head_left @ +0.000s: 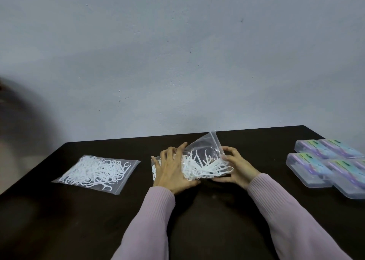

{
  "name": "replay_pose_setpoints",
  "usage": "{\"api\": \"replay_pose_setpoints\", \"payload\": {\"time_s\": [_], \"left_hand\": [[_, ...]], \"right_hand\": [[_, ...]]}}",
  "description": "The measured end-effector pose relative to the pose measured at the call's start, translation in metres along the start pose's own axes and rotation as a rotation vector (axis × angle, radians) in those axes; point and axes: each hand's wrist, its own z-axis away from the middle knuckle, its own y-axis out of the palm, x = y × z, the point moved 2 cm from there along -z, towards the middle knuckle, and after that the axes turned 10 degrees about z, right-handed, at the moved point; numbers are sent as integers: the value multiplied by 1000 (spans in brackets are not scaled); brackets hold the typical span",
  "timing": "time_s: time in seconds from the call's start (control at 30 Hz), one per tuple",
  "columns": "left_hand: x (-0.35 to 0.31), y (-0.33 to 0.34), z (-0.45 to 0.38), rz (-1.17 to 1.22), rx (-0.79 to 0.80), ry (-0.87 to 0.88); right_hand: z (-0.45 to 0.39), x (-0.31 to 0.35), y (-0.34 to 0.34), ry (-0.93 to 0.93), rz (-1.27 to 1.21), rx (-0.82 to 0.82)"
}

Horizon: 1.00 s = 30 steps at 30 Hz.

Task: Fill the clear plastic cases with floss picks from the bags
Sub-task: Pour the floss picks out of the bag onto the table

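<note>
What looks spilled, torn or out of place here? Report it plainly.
Nothing stands out. The flat bag lies on the table with its picks inside. Both hands, left hand and right hand, hold the middle bag, no picks loose. The clear cases sit grouped at the right.

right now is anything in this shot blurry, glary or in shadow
Head view: soft throughout; a blurred dark shape intrudes at the left edge; light glints on the held bag; the table is dark, lines bowing from the wide lens.
</note>
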Motion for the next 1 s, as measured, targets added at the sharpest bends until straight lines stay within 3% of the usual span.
{"api": "replay_pose_setpoints", "payload": {"time_s": [0.23, 0.53, 0.83, 1.0], "left_hand": [[4, -6, 3, -123, -169, 59], [5, -10, 6, -160, -294, 84], [2, -6, 5, -136, -319, 92], [1, -6, 6, -155, -301, 79]], "right_hand": [[-1, 0, 1, -101, 173, 70], [-2, -7, 2, -93, 406, 149], [-1, -7, 6, -115, 782, 54], [2, -3, 7, -170, 862, -10]]}}
